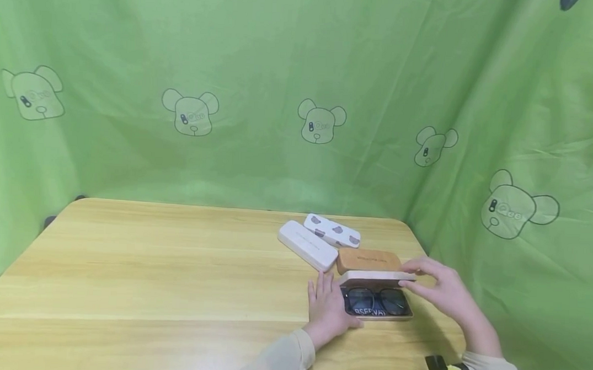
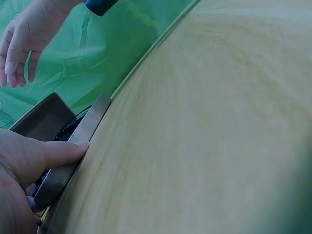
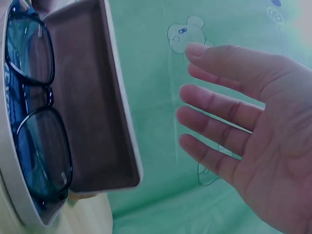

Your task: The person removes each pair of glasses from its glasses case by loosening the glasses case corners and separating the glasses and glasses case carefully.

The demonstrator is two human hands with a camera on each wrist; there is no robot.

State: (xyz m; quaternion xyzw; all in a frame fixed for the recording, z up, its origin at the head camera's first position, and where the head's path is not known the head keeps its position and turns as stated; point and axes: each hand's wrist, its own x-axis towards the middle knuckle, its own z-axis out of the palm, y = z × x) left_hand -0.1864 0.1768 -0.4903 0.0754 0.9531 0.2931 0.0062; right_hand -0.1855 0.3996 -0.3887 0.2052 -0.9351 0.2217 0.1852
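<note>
A glasses case with a pale rim (image 1: 378, 275) lies on the table, its lid raised. Inside it are dark-framed glasses (image 1: 393, 302) over a blue cloth with white lettering (image 1: 365, 311). My left hand (image 1: 328, 313) holds the case's left end; in the left wrist view its thumb (image 2: 66, 152) lies across the front wall (image 2: 92, 122), with the other fingers mostly hidden. My right hand (image 1: 443, 288) is at the lid's right end in the head view. In the right wrist view that hand (image 3: 243, 117) has loosely extended fingers, apart from the lid (image 3: 87, 97), holding nothing.
Right behind the open case lies a brown case (image 1: 370, 260). A white case (image 1: 307, 245) and a white one with bear prints (image 1: 332, 230) lie farther back. The wooden table (image 1: 148, 278) extends left; green curtains (image 1: 252, 166) hang behind and at the sides.
</note>
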